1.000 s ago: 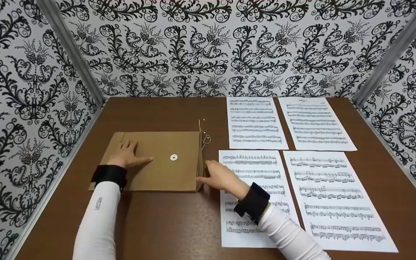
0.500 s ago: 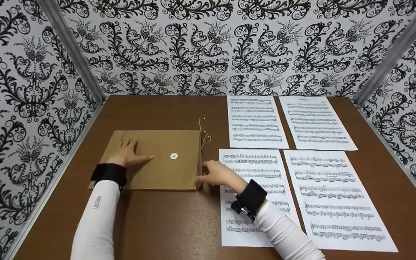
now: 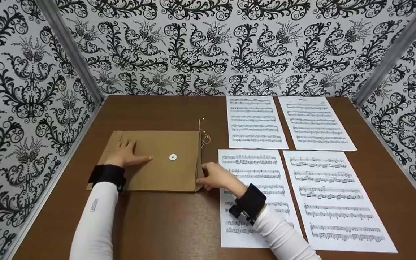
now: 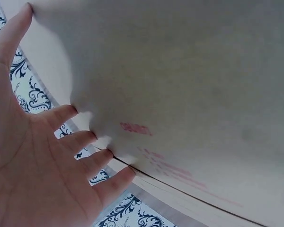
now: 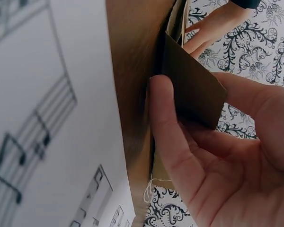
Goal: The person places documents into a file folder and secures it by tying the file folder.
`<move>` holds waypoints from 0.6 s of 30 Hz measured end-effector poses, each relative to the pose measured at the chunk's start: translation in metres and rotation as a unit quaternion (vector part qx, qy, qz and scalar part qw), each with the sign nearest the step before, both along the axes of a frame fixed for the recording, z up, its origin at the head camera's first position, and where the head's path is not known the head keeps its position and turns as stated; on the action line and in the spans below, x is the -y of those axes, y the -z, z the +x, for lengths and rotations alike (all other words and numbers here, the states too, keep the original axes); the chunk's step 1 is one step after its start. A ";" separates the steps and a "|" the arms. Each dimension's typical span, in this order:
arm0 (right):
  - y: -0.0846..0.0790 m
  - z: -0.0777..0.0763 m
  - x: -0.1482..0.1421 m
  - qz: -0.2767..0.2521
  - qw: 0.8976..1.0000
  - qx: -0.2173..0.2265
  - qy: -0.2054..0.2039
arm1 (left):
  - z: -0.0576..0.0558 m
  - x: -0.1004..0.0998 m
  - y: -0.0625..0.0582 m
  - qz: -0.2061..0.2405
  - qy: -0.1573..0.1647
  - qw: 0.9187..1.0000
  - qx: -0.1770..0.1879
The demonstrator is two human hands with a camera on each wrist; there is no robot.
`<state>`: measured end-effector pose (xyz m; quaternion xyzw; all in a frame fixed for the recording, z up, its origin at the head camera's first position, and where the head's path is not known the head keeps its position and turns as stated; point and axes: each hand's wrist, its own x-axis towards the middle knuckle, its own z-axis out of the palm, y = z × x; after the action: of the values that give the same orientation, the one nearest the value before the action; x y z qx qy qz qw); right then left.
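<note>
A brown paper envelope [image 3: 157,177] lies flat on the table, a white button disc [image 3: 172,157] on its face. My left hand [image 3: 121,155] rests on its left part with fingers spread, the fingertips touching the paper in the left wrist view. Faint red print [image 4: 135,128] shows there beside them. At the envelope's right edge, my right hand [image 3: 217,176] pinches the side flap [image 5: 194,85] between thumb and fingers. The right wrist view shows this flap standing up from the table. A thin white string [image 3: 206,139] trails from the envelope's far right side.
Several sheets of printed music lie to the right in two rows; the near left sheet [image 3: 255,231] is partly under my right forearm. Patterned black-and-white walls [image 3: 208,47] bound the brown table [image 3: 164,224] at the back and sides.
My right hand has shifted slightly left, its fingers drawn in closer around the flap at the envelope's right edge. My left hand and the sheets stay in place.
</note>
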<state>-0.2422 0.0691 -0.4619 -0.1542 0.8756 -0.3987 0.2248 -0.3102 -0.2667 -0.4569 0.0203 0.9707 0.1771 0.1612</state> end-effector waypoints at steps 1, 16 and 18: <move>0.000 0.001 0.000 -0.013 1.000 0.005 0.001 | 0.000 0.000 0.000 0.000 0.001 1.000 0.000; -0.002 0.010 -0.004 -0.192 0.980 0.054 0.024 | 0.007 -0.004 -0.004 0.013 -0.009 1.000 0.012; -0.002 0.010 -0.004 -0.209 0.975 0.063 0.030 | 0.008 -0.006 -0.005 0.014 -0.009 1.000 0.013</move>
<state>-0.2317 0.0728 -0.4596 -0.1457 0.7614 -0.5881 0.2307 -0.3021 -0.2612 -0.4524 0.0119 0.9661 0.1925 0.1717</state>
